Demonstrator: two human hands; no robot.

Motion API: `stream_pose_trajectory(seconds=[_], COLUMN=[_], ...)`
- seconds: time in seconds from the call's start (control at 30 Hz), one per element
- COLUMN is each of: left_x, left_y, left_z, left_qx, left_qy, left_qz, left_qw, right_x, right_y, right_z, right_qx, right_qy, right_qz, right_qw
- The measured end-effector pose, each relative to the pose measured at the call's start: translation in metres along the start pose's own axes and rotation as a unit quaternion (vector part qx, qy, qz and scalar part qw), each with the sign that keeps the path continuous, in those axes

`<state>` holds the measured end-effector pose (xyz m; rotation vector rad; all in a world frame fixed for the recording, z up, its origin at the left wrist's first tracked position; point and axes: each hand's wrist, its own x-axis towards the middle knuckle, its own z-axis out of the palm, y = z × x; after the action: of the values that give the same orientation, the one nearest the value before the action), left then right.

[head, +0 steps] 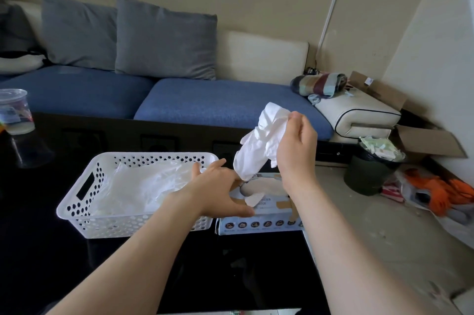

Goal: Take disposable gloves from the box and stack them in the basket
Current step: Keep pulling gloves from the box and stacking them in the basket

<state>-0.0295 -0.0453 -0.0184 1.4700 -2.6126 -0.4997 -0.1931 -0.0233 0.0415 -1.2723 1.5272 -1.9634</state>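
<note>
A white perforated basket (84, 208) stands on the black table, with several clear thin gloves (143, 186) piled inside. To its right lies the glove box (259, 223), top slot open, a white glove tip (252, 199) poking out. My right hand (295, 145) is raised above the box, pinching a crumpled white glove (259, 145) that hangs down toward the slot. Fingers spread, my left hand (220, 189) rests on the box's left top edge, beside the basket's right wall.
A clear plastic cup (15, 112) stands at the table's far left. Behind the table is a blue sofa (218, 101) with grey pillows. On the floor to the right are a dark full bin (372, 171), a cardboard box (431, 142) and orange clutter (446, 191).
</note>
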Motion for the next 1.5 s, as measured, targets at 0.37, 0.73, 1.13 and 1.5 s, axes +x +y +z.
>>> stream_pose_trajectory(seconds=[0.37, 0.73, 1.13, 1.5], left_x=[-0.019, -0.027, -0.039, -0.043], left_y=[0.002, -0.012, -0.014, -0.019], left_z=[-0.045, -0.054, -0.063, -0.065], left_qx=[-0.612, -0.541, -0.569, -0.557], left_qy=[0.102, 0.262, 0.251, 0.231], left_qz=[0.057, -0.043, 0.012, -0.021], left_qw=[0.782, 0.798, 0.783, 0.797], right_x=[0.001, -0.005, -0.017, -0.019], right_y=[-0.004, 0.010, -0.004, -0.011], right_z=[0.005, 0.008, 0.018, 0.010], right_qx=[0.147, 0.064, 0.157, 0.029], right_qy=[0.016, -0.160, -0.309, -0.308], right_qz=[0.292, 0.332, 0.267, 0.206], right_qw=[0.945, 0.927, 0.899, 0.928])
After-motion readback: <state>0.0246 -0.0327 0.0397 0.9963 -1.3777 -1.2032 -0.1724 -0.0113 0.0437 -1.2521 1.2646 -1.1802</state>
